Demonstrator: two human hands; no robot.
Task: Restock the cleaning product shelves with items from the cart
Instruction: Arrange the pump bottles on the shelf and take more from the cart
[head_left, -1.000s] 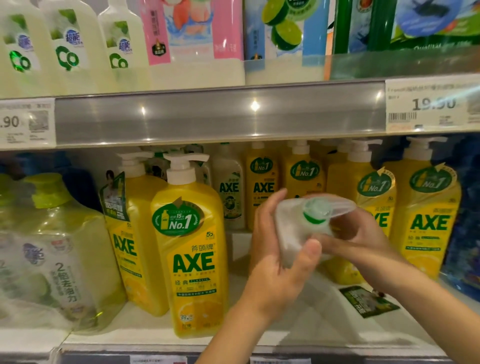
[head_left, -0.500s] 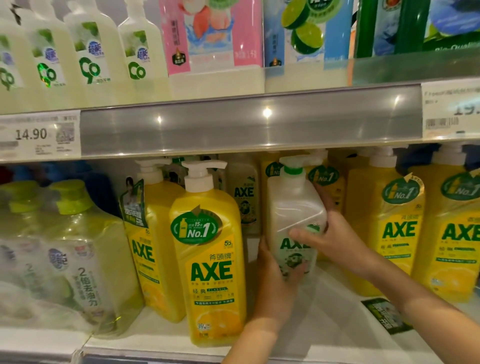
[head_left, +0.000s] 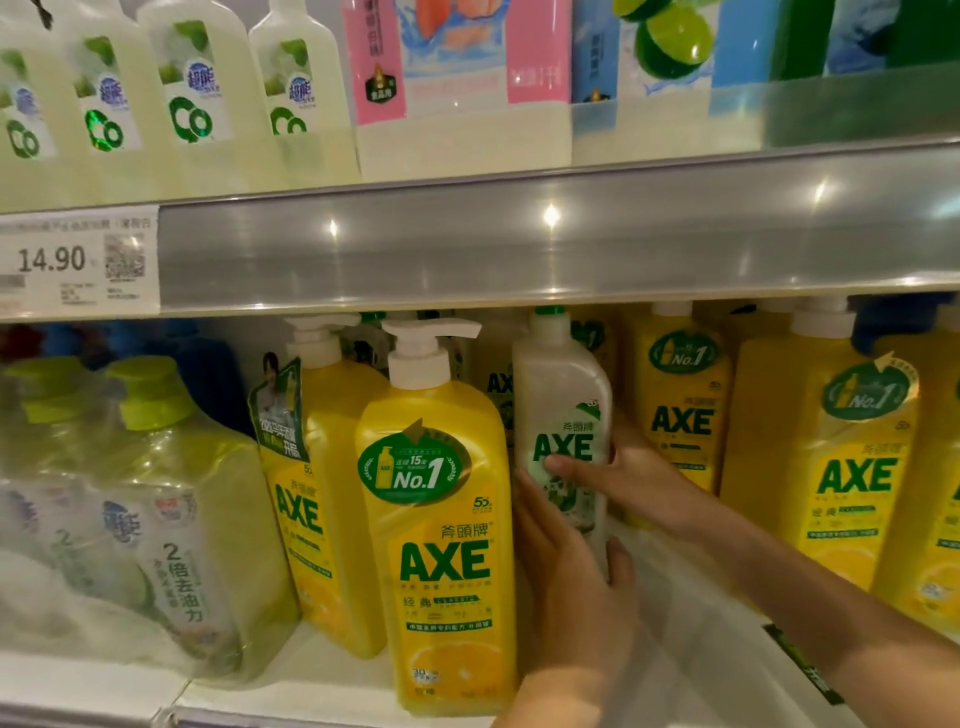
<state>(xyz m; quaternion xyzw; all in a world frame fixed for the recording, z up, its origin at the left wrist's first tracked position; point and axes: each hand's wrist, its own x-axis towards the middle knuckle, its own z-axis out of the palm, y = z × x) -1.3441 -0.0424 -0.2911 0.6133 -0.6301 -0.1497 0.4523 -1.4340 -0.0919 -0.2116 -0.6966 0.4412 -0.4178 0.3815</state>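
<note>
Here, left hand (head_left: 571, 587) cups white AXE bottle (head_left: 563, 441) low; right hand (head_left: 613, 475) clasps its label, steadying it upright between yellow bottles.

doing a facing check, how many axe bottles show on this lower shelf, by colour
yellow AXE bottles: 5 in clear view
white AXE bottles: 2, one gripped by left hand and right hand
total: 7, with more partly hidden behind
</note>
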